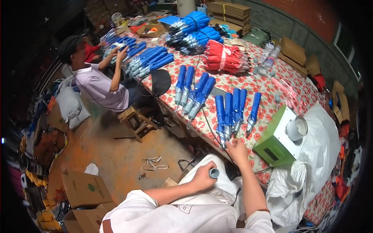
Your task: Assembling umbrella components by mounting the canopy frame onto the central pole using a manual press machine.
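Observation:
My left hand [202, 179] is wrapped round a grey, hollow cylinder that looks like an umbrella handle [213, 173], held over my lap with its open end up. At the table's near edge my right hand [237, 151] is closed, its fingertips at the lower end of a folded blue umbrella [220, 116]. Several more blue umbrellas [236, 105] lie beside that one with bare metal ends toward me, and a single blue umbrella [254, 110] lies apart on the right. Left of them, a row of blue umbrellas [202, 93] has grey handles fitted.
A green and white machine [276, 136] with a round spout stands at the right, beside white plastic sacking [318, 136]. Tied red umbrellas [225, 58] and blue bundles [194, 23] lie farther back. Another person [97, 77] works seated at the left. Cardboard boxes [85, 190] are on the floor.

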Demonstrator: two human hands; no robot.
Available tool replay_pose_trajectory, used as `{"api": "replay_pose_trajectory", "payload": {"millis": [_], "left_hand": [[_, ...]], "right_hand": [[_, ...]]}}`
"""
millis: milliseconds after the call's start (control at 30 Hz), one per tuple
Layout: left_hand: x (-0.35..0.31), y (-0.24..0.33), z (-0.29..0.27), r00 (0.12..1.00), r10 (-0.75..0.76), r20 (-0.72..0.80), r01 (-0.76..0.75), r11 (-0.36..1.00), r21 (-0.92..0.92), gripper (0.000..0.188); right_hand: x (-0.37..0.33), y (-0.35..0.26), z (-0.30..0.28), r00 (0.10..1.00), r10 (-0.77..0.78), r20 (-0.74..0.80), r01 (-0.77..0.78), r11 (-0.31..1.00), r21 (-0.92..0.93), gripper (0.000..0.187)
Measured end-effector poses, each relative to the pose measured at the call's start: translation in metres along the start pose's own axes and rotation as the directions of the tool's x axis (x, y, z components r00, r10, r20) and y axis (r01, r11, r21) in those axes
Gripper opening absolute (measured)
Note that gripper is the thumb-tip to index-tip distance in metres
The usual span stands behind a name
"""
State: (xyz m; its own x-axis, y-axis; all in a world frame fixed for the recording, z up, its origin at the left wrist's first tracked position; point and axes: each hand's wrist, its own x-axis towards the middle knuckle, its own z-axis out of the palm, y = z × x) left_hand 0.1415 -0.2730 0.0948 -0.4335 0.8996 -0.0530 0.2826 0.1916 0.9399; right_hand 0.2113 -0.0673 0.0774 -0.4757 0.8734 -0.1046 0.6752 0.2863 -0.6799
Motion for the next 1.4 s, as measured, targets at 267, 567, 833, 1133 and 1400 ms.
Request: {"api": "replay_pose_trajectory", "payload": {"millis": [267, 567, 833, 1133, 1400], "left_hand": [[-0.004, 0.009, 0.001, 0.997, -0.083, -0.003, 0.08, 0.972, -0.22, 0.019], [0.041, 0.013, 0.0, 0.961, -0.274, -0.042, 0.227, 0.865, -0.448, 0.02], [0.065, 0.039, 0.103, 0.959, -0.28, 0.046, 0.253, 0.767, -0.589, 0.017], [0.057, 0.057, 0.096, 0.995, -0.095, 0.039, 0.102, 0.878, -0.468, 0.019], [0.055, 0.081, 0.11, 0.848, 0.529, 0.034, -0.53, 0.848, 0.03, 0.033]], "right_hand": [[0.049, 0.033, 0.06, 0.995, 0.026, 0.098, -0.022, 0.999, -0.04, 0.024], [0.056, 0.044, 0.055, 0.91, 0.131, 0.394, -0.325, 0.813, 0.482, 0.026], [0.041, 0.094, -0.032, 0.832, 0.31, 0.461, -0.54, 0.257, 0.802, 0.03], [-0.048, 0.071, -0.045, 0.911, -0.103, 0.4, -0.37, 0.225, 0.901, 0.038], [-0.111, 0.07, -0.11, 0.98, -0.025, 0.196, -0.151, 0.544, 0.826, 0.03]]}}
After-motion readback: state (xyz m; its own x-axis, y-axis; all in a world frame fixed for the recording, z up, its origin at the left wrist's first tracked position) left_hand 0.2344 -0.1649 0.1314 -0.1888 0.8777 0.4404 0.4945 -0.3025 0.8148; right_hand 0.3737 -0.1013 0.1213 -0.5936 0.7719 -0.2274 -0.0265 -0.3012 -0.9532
